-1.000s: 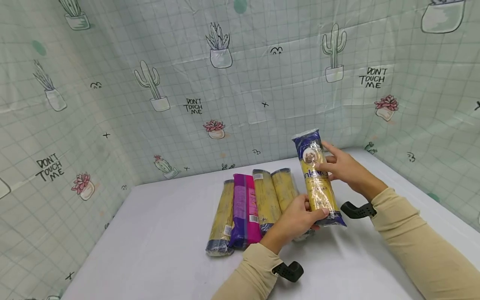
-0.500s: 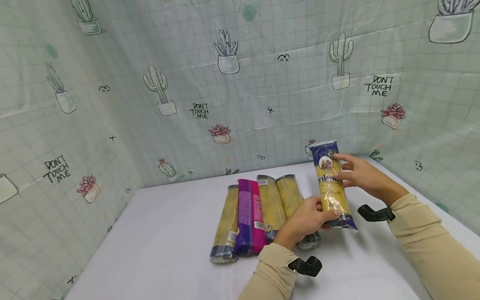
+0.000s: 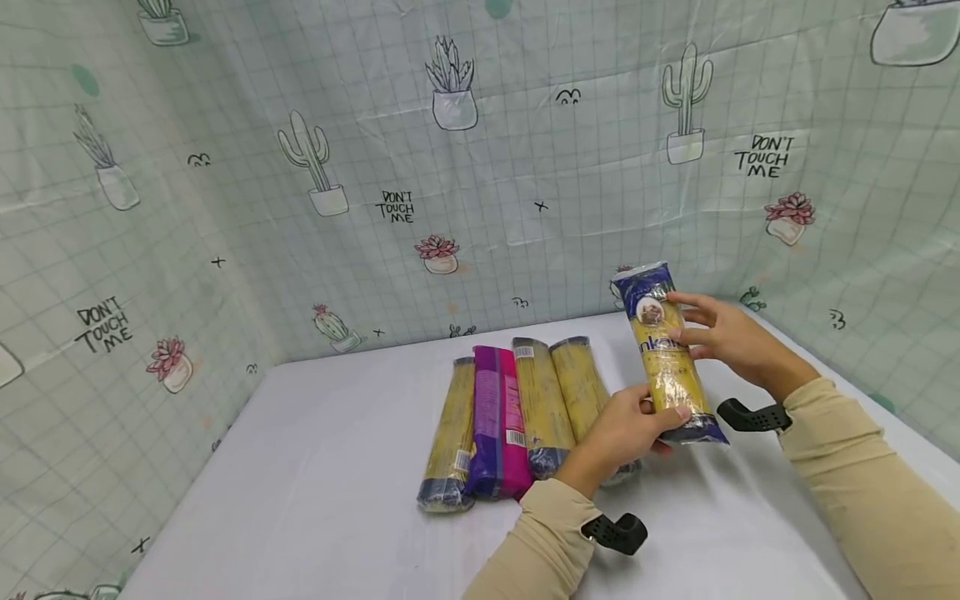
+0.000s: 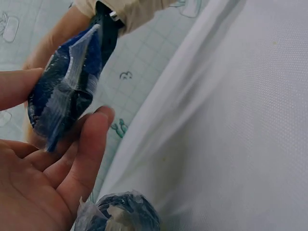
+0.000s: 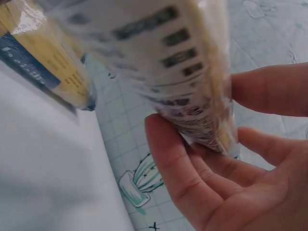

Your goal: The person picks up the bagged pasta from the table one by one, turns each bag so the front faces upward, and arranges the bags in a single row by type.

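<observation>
Both hands hold a blue and yellow spaghetti packet [image 3: 670,367], tilted with its printed front toward the head camera. My left hand [image 3: 626,425] grips the lower end, thumb across the front. Higher up, my right hand [image 3: 723,333] grips the right side. The left wrist view shows the packet's crimped blue end [image 4: 67,82] between thumb and fingers. In the right wrist view, fingers [image 5: 178,163] curl round the packet's printed back [image 5: 168,62]. To the left, a yellow spaghetti packet [image 3: 581,375] lies on the table, its lower part partly hidden behind my left hand.
Beside it lie another yellow spaghetti packet [image 3: 542,400], a pink and purple packet [image 3: 498,425] and a yellow packet [image 3: 452,433] at the row's left end. They rest on a white table [image 3: 337,467]. A cactus-print cloth [image 3: 510,150] hangs behind and at both sides.
Both hands and the held packet have shifted slightly right relative to the row since a second ago, then stayed nearly still. The camera view has also shifted a little. The lying packets stay put.
</observation>
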`<state>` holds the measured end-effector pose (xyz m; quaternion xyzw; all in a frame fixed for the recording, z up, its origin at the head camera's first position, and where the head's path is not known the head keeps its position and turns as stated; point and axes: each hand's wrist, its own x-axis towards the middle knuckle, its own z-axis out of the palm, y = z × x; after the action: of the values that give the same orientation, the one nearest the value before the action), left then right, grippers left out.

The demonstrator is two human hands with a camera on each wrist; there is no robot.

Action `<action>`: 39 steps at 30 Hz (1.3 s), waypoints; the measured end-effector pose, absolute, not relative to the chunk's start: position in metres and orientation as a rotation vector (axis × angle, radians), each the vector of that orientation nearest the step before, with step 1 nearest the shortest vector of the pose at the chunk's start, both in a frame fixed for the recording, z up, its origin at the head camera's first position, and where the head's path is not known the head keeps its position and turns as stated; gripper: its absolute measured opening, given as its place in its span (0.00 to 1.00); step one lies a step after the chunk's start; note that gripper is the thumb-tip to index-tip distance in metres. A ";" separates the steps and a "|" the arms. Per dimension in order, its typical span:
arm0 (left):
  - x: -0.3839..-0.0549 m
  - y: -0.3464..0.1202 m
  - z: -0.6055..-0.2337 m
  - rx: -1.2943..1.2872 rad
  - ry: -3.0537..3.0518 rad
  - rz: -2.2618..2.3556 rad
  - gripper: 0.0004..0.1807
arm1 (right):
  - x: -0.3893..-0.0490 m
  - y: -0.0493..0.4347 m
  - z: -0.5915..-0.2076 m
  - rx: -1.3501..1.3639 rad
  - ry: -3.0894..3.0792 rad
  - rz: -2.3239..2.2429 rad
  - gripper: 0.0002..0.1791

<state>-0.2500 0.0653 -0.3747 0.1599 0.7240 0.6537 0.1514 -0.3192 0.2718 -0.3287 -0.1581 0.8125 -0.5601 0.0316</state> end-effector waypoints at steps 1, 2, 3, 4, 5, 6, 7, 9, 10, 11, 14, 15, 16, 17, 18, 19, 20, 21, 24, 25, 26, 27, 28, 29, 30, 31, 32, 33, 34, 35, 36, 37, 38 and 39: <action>-0.250 0.065 -0.374 0.466 2.060 1.891 0.14 | -0.319 0.272 -0.328 -0.488 2.499 -1.736 0.42; -0.250 0.065 -0.374 0.473 2.043 1.902 0.14 | -0.318 0.272 -0.328 -0.490 2.496 -1.742 0.43; -0.249 0.065 -0.373 0.480 2.030 1.910 0.14 | -0.318 0.272 -0.328 -0.495 2.488 -1.750 0.43; -0.249 0.065 -0.373 0.487 2.019 1.913 0.14 | -0.318 0.272 -0.328 -0.503 2.484 -1.755 0.43; -0.248 0.065 -0.372 0.498 2.007 1.920 0.14 | -0.318 0.273 -0.328 -0.514 2.483 -1.756 0.43; -0.247 0.065 -0.372 0.515 1.998 1.924 0.15 | -0.318 0.273 -0.328 -0.527 2.485 -1.754 0.42; -0.247 0.064 -0.371 0.530 1.991 1.923 0.15 | -0.318 0.274 -0.328 -0.541 2.488 -1.754 0.42; -0.246 0.065 -0.370 0.555 1.993 1.917 0.16 | -0.318 0.275 -0.327 -0.567 2.493 -1.750 0.41; -0.246 0.065 -0.369 0.560 1.993 1.915 0.15 | -0.319 0.276 -0.326 -0.573 2.495 -1.747 0.40; -0.245 0.066 -0.369 0.559 1.993 1.917 0.15 | -0.319 0.277 -0.326 -0.574 2.495 -1.743 0.40; -0.245 0.068 -0.369 0.533 2.010 1.925 0.15 | -0.319 0.278 -0.326 -0.565 2.507 -1.718 0.40; -0.244 0.069 -0.369 0.518 2.013 1.936 0.15 | -0.319 0.279 -0.327 -0.558 2.514 -1.709 0.41; -0.244 0.070 -0.369 0.501 2.016 1.948 0.15 | -0.319 0.280 -0.327 -0.545 2.521 -1.706 0.41; -0.244 0.071 -0.369 0.482 2.018 1.961 0.15 | -0.319 0.280 -0.327 -0.534 2.524 -1.706 0.41; -0.244 0.071 -0.369 0.462 2.019 1.975 0.15 | -0.319 0.281 -0.328 -0.526 2.525 -1.709 0.41; -0.244 0.073 -0.370 0.441 2.019 1.991 0.14 | -0.319 0.281 -0.328 -0.516 2.525 -1.713 0.41; -0.244 0.073 -0.370 0.425 2.011 2.009 0.14 | -0.319 0.281 -0.328 -0.509 2.516 -1.727 0.41; -0.244 0.074 -0.370 0.408 2.006 2.020 0.14 | -0.319 0.282 -0.328 -0.505 2.505 -1.741 0.41; -0.244 0.076 -0.371 0.389 1.991 2.045 0.14 | -0.319 0.283 -0.327 -0.521 2.455 -1.775 0.41; -0.244 0.076 -0.371 0.391 1.990 2.048 0.14 | -0.319 0.283 -0.327 -0.532 2.431 -1.782 0.42; -0.243 0.076 -0.371 0.392 1.989 2.048 0.14 | -0.319 0.284 -0.327 -0.542 2.404 -1.782 0.42; -0.243 0.076 -0.372 0.393 1.997 2.043 0.14 | -0.319 0.284 -0.327 -0.549 2.386 -1.768 0.43; -0.243 0.077 -0.372 0.391 2.007 2.035 0.14 | -0.319 0.284 -0.327 -0.556 2.369 -1.752 0.43; -0.242 0.077 -0.373 0.389 2.015 2.027 0.13 | -0.319 0.285 -0.327 -0.562 2.359 -1.728 0.44; -0.242 0.078 -0.373 0.389 2.023 2.017 0.13 | -0.318 0.285 -0.328 -0.571 2.357 -1.700 0.44; -0.241 0.078 -0.374 0.390 2.028 2.011 0.13 | -0.318 0.285 -0.329 -0.577 2.358 -1.674 0.45; -0.240 0.078 -0.374 0.393 2.032 2.006 0.12 | -0.318 0.285 -0.330 -0.581 2.364 -1.651 0.45; -0.240 0.079 -0.374 0.398 2.044 1.995 0.12 | -0.318 0.285 -0.330 -0.585 2.372 -1.635 0.45; -0.239 0.079 -0.374 0.407 2.051 1.984 0.12 | -0.318 0.285 -0.331 -0.588 2.379 -1.627 0.45; -0.239 0.079 -0.375 0.419 2.056 1.977 0.12 | -0.318 0.285 -0.332 -0.590 2.386 -1.620 0.45; -0.238 0.079 -0.375 0.432 2.070 1.962 0.12 | -0.319 0.286 -0.333 -0.590 2.389 -1.620 0.45; -0.238 0.078 -0.374 0.443 2.106 1.936 0.12 | -0.319 0.286 -0.334 -0.589 2.389 -1.623 0.45; -0.237 0.077 -0.374 0.451 2.145 1.905 0.11 | -0.318 0.286 -0.334 -0.588 2.389 -1.626 0.44; -0.237 0.076 -0.373 0.455 2.186 1.870 0.11 | -0.318 0.286 -0.335 -0.588 2.392 -1.624 0.44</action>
<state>-0.2366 0.0760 -0.3733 0.1552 0.7455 0.6380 0.1144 -0.3184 0.2862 -0.3354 -0.1985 0.8070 -0.5480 0.0953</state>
